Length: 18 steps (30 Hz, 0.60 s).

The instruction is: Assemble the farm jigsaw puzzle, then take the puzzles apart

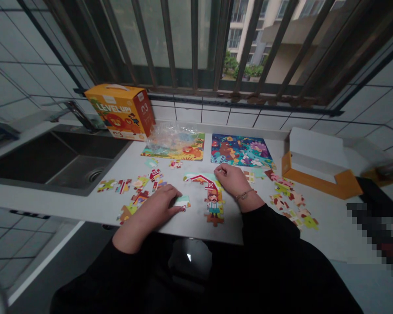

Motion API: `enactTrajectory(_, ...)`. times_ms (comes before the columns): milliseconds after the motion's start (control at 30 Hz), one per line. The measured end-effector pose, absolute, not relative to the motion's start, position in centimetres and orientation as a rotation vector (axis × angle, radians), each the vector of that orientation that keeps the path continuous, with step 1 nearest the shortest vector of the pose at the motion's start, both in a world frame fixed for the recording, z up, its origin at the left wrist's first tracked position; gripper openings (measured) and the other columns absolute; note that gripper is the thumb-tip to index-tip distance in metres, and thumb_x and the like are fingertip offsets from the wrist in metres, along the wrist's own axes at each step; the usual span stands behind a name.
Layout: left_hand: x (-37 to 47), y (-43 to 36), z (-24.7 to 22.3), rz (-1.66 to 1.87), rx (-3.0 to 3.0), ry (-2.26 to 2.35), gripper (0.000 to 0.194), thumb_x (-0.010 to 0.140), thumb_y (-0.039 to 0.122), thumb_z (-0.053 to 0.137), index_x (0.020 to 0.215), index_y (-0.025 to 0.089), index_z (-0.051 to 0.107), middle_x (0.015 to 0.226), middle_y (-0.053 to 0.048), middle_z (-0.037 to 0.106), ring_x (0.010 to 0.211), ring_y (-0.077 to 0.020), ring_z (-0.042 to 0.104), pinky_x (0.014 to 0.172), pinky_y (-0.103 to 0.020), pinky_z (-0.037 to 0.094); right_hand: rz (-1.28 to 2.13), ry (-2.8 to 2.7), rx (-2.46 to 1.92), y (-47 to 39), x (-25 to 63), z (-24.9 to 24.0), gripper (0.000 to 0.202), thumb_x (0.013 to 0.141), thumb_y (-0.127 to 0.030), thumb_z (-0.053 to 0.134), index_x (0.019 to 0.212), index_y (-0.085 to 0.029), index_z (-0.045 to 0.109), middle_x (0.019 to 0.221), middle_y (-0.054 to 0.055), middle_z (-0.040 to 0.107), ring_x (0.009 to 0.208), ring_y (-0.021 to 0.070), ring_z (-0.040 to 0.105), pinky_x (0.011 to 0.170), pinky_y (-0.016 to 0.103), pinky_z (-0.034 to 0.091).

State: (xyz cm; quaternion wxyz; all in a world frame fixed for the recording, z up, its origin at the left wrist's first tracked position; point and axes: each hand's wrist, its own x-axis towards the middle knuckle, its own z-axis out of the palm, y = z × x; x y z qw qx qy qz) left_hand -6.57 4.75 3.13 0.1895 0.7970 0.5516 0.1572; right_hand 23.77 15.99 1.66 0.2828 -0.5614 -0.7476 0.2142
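My left hand (165, 204) pinches a pale green and white puzzle piece (184, 201) between thumb and fingers, just above the counter. Right of it lies a joined strip of puzzle pieces (213, 205), showing a farmer figure below a red barn roof. My right hand (229, 175) rests by the strip's upper right end with its fingers curled together; whatever they hold, if anything, is hidden. Loose puzzle pieces (124, 186) are scattered to the left, partly behind my left hand. More loose pieces (290, 198) lie right of my right forearm.
Two picture sheets (194, 150) (240, 149) lie at the back, the left one partly under crumpled clear plastic (170, 133). An orange puzzle box (124, 111) stands beside the sink (68, 161). At right sits an opened orange and white box (317, 174). A barred window (194, 48) rises behind.
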Motion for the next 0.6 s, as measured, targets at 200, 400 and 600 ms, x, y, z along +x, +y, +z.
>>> enactTrajectory(200,-6.1,3.4,3.7,0.488,2.126,1.486,0.032,0.087,0.034,0.082,0.115,0.026,0.07,0.118,-0.008,0.074,0.11,-0.0298,0.069,0.1,-0.046,0.054,0.554,-2.004,-1.502,16.0,23.8,1.3,0.02,0.099,-0.036,0.064,0.094,-0.024,0.079,0.076,0.001,0.072,0.074,0.0195,0.064,0.068,0.03,0.037)
enactTrajectory(400,-7.8,3.0,5.3,0.652,1.89,1.571,0.017,0.093,0.041,0.071,0.1,0.026,0.068,0.087,-0.001,0.07,0.079,-0.0216,0.065,0.072,-0.035,0.051,0.546,-2.005,-1.503,16.0,23.8,1.2,0.021,0.099,-0.037,0.064,0.093,-0.023,0.078,0.072,0.0,0.068,0.071,0.0188,0.062,0.065,0.03,0.035)
enactTrajectory(600,-15.2,6.9,5.9,1.156,1.233,2.135,0.037,0.088,0.044,0.074,0.115,0.023,0.063,0.09,-0.002,0.074,0.076,-0.021,0.073,0.066,-0.031,0.054,0.545,-2.01,-1.497,16.0,23.7,1.2,0.02,0.099,-0.036,0.064,0.094,-0.024,0.078,0.071,0.0,0.068,0.07,0.0188,0.062,0.065,0.03,0.035)
